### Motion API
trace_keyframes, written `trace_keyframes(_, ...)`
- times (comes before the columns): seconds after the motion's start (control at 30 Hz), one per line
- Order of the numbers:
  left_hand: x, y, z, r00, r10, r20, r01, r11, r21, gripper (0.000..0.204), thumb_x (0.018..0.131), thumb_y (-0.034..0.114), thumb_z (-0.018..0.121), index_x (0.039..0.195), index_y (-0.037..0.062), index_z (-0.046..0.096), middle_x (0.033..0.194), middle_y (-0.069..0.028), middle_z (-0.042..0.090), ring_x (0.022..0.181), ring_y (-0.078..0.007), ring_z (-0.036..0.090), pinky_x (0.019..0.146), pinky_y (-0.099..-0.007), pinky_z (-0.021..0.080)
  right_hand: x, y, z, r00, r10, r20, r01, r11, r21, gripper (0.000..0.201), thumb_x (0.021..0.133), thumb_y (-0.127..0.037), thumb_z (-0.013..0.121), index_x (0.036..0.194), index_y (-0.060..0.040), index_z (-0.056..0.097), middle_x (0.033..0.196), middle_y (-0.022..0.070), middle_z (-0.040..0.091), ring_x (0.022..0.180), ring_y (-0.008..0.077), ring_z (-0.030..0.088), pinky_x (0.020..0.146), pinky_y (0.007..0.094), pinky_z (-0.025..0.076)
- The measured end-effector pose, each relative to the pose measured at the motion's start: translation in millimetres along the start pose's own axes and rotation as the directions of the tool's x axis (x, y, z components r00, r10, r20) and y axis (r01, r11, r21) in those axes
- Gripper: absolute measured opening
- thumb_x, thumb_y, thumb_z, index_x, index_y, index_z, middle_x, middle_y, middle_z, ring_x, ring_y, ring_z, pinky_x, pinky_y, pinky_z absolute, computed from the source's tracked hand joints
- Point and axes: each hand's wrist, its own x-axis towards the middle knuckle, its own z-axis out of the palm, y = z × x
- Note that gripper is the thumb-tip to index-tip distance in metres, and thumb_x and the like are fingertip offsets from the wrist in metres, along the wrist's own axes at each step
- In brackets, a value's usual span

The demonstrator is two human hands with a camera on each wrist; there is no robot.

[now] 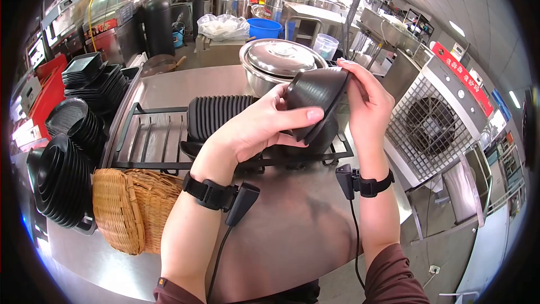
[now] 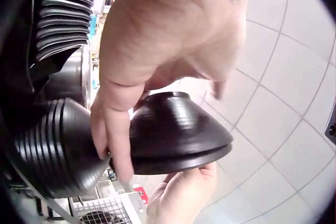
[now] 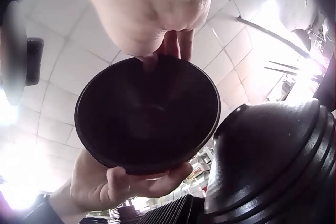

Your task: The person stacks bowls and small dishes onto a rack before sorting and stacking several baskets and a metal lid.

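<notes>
Two nested black bowls (image 1: 315, 93) are held up tilted over the metal worktable, their two rims lying close together in the left wrist view. My left hand (image 1: 256, 124) grips them from the left, thumb across the outer wall near the rim. On the far side, my right hand (image 1: 368, 98) pinches the rim. The right wrist view looks into the dark inside of the front bowl (image 3: 149, 111), with the right thumb over its edge. Just behind and below the hands, a stack of similar bowls (image 3: 268, 155) lies on its side in the black rack (image 1: 163, 164).
Upright black dishes (image 1: 219, 115) fill the rack's middle. At left are stacks of black dishes (image 1: 64, 183) and a woven basket (image 1: 135, 208). A lidded steel pot (image 1: 270, 59) stands behind the rack. To the right is a large fan unit (image 1: 433, 124).
</notes>
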Motion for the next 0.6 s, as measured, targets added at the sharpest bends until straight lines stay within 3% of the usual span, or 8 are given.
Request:
trace_keyframes(0.07, -0.7, -2.4, -0.1, 0.997, 0.042, -0.071, -0.037, 0.997, 0.071, 0.098, 0.090, 0.020, 0.085, 0.163, 0.0102, 0.021, 0.126, -0.0117, 0.064, 0.109, -0.0208, 0.070, 0.090, -0.0450, 0.063, -0.2, -2.8, 1.3, 1.000, 0.012, -0.005, -0.012, 1.000, 0.023, 0.027, 0.090, 0.011, 0.069, 0.112, -0.0020, 0.076, 0.109, 0.0106, 0.079, 0.103, 0.0204, 0.076, 0.090, 0.0305, 0.058)
trace_keyframes(0.1, -5.3, 5.5, 3.2, 0.998, -0.031, -0.049, 0.035, 0.995, 0.093, 0.110, 0.082, 0.008, 0.090, 0.165, 0.0101, 0.017, 0.127, -0.0129, 0.064, 0.108, -0.0207, 0.070, 0.090, -0.0389, 0.061, 0.4, -6.4, 1.2, 1.000, -0.019, -0.003, 0.019, 1.000, 0.002, 0.028, 0.090, 0.012, 0.068, 0.112, -0.0019, 0.076, 0.110, 0.0106, 0.079, 0.103, 0.0203, 0.076, 0.090, 0.0303, 0.058)
trace_keyframes(0.27, -4.7, 6.4, 6.8, 0.998, 0.035, -0.053, -0.023, 0.977, 0.210, 0.120, 0.076, 0.003, 0.092, 0.167, 0.0100, 0.014, 0.130, -0.0134, 0.063, 0.109, -0.0206, 0.069, 0.093, -0.0352, 0.058, 2.1, -5.2, 0.3, 0.995, -0.101, -0.008, 0.101, 0.994, 0.035, 0.032, 0.088, 0.015, 0.066, 0.114, -0.0014, 0.074, 0.117, 0.0121, 0.077, 0.110, 0.0220, 0.074, 0.094, 0.0323, 0.058)
trace_keyframes(0.4, 0.5, 3.2, 10.2, 0.968, 0.194, -0.158, -0.153, 0.959, 0.240, 0.124, 0.070, 0.005, 0.096, 0.166, 0.0051, 0.016, 0.140, -0.0162, 0.057, 0.122, -0.0222, 0.063, 0.102, -0.0382, 0.055, 3.1, -0.6, -1.6, 0.997, 0.073, 0.034, -0.080, 0.940, 0.331, 0.040, 0.083, 0.023, 0.046, 0.110, 0.0022, 0.067, 0.127, 0.0167, 0.071, 0.124, 0.0251, 0.066, 0.106, 0.0371, 0.052)
trace_keyframes(0.47, 10.6, -10.0, 9.3, 0.901, 0.409, -0.147, -0.277, 0.800, 0.532, 0.125, 0.067, 0.009, 0.100, 0.163, 0.0026, 0.021, 0.142, -0.0163, 0.055, 0.123, -0.0242, 0.062, 0.103, -0.0391, 0.055, 3.7, 7.0, -6.0, 0.986, 0.143, 0.085, -0.165, 0.894, 0.417, 0.044, 0.080, 0.024, 0.038, 0.107, 0.0029, 0.065, 0.129, 0.0183, 0.068, 0.128, 0.0261, 0.063, 0.111, 0.0388, 0.048)
trace_keyframes(0.5, 17.9, -21.0, 7.4, 0.869, 0.475, -0.137, -0.316, 0.746, 0.586, 0.124, 0.065, 0.012, 0.102, 0.161, 0.0002, 0.024, 0.145, -0.0160, 0.052, 0.124, -0.0253, 0.062, 0.104, -0.0396, 0.055, 3.4, 12.4, -7.7, 0.963, 0.222, 0.153, -0.269, 0.804, 0.530, 0.045, 0.077, 0.022, 0.035, 0.105, 0.0024, 0.064, 0.129, 0.0189, 0.068, 0.130, 0.0269, 0.061, 0.114, 0.0398, 0.045)
trace_keyframes(0.53, 23.0, -29.6, 7.1, 0.863, 0.481, -0.154, -0.306, 0.741, 0.598, 0.120, 0.065, 0.011, 0.101, 0.159, -0.0018, 0.027, 0.150, -0.0158, 0.047, 0.123, -0.0247, 0.062, 0.103, -0.0393, 0.056, 3.0, 18.2, -9.9, 0.929, 0.288, 0.233, -0.370, 0.689, 0.623, 0.047, 0.074, 0.021, 0.031, 0.104, 0.0019, 0.062, 0.128, 0.0194, 0.068, 0.131, 0.0276, 0.060, 0.118, 0.0408, 0.042)
trace_keyframes(0.6, 33.5, -51.5, 2.2, 0.789, 0.594, -0.160, -0.253, 0.550, 0.796, 0.124, 0.064, 0.010, 0.100, 0.160, -0.0040, 0.022, 0.157, -0.0207, 0.039, 0.131, -0.0319, 0.058, 0.110, -0.0425, 0.052, 2.3, 35.1, -16.8, 0.934, 0.259, 0.246, -0.357, 0.651, 0.670, 0.038, 0.077, 0.013, 0.037, 0.102, 0.0007, 0.063, 0.126, 0.0199, 0.069, 0.129, 0.0289, 0.060, 0.117, 0.0420, 0.042)
